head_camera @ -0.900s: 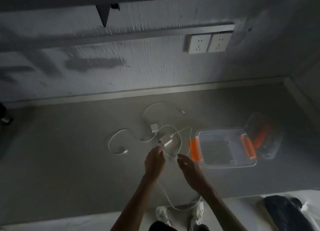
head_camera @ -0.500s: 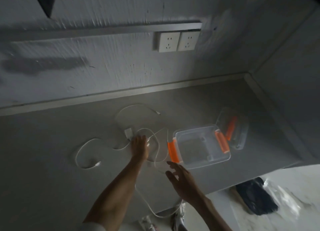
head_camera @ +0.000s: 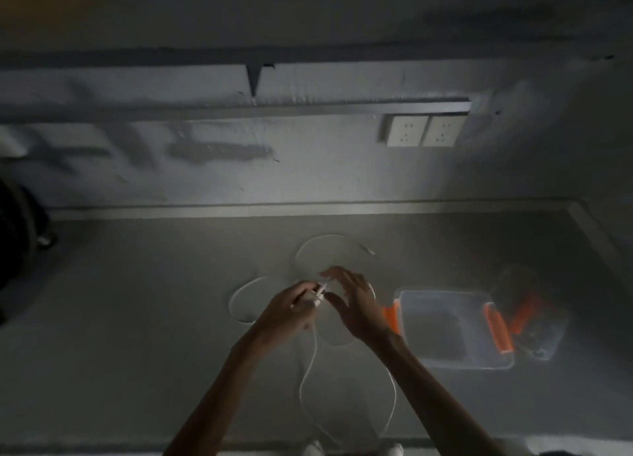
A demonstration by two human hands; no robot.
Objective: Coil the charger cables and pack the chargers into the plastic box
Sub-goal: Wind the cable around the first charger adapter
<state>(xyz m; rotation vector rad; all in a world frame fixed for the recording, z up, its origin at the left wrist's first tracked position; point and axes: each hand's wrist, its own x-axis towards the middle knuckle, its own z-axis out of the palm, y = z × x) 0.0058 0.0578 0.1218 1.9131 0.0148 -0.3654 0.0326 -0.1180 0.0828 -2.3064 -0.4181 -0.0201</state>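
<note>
White, limp cable (head_camera: 310, 363) trails toward 6 o'clock; left hand (head_camera: 291, 313) pinches its charger (head_camera: 317, 296), right hand (head_camera: 356, 305) fingers spread. Plastic box (head_camera: 455, 361) lies at 3 o'clock. Grip near plug; light, likely slippery.

White cable (head_camera: 310, 363); clear plastic box (head_camera: 455, 359), orange latches (head_camera: 498, 329); grey table (head_camera: 137, 318).

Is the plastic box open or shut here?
Open. The plastic box shows its bare interior from above, and its lid lies beside it on the far right. No charger visible inside, though the frame is blurred.
</note>
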